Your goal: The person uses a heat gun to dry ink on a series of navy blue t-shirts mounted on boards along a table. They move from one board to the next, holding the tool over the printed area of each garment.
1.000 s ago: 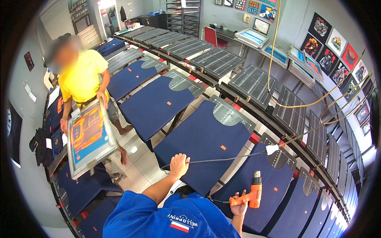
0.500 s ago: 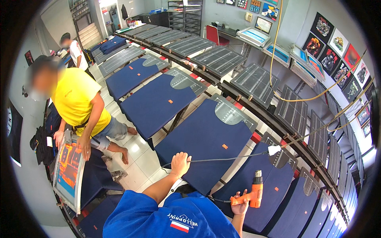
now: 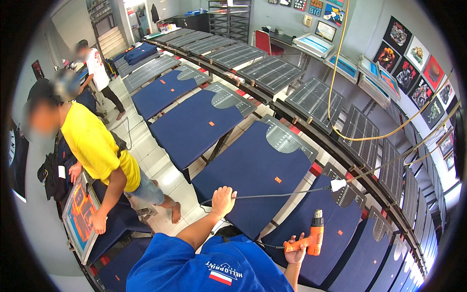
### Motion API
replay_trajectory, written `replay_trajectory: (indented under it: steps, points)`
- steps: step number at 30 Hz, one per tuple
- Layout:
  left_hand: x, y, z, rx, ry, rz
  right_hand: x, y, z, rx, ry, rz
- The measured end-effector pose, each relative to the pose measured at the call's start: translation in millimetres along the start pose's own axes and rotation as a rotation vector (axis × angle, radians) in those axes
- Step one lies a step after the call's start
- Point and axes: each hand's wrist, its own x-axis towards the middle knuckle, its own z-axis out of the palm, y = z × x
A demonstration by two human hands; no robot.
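My right hand (image 3: 295, 250) grips an orange heat gun (image 3: 316, 238) by its handle, the metal nozzle pointing up and away. Beneath it lies a navy T-shirt (image 3: 311, 214) stretched over a pallet. Closed round the black power cord (image 3: 272, 195) is my left hand (image 3: 223, 200), above the near edge of another navy shirt (image 3: 253, 170) with a small orange print. The cord runs right to a white plug (image 3: 336, 185), which joins a cable hanging from above. Part of the cord near my waist is hidden.
A co-worker in yellow (image 3: 97, 141) stands at left, hands on a framed printing screen (image 3: 80, 219). Another person in white (image 3: 95, 68) is farther back. Bare grey pallets (image 3: 270, 73) line a long dark rail. A yellow hose (image 3: 335, 97) hangs at right.
The co-worker in yellow has stepped nearer and leaned over the screen, which sits slightly lower. The person in white shows more fully. My hands and the heat gun stay nearly in place.
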Motion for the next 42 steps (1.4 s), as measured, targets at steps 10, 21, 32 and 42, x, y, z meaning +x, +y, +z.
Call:
replay_trajectory:
  steps: [10,21,32,42]
  points:
    - [-2.0,-1.3,0.3,0.013,0.028,0.015,0.2,0.6,2.7,0.028,0.038,0.008]
    - [-1.5,1.8,-2.1,-0.005,0.013,-0.004,0.1,-1.4,-3.4,0.0,-0.019,0.021]
    - [-2.1,0.9,1.9,0.013,0.018,0.011,-0.2,-1.5,-0.9,-0.013,-0.011,0.012]
    - [-2.8,1.7,0.1,-0.015,0.016,0.002,-1.2,-0.9,1.1,-0.011,-0.036,0.01]
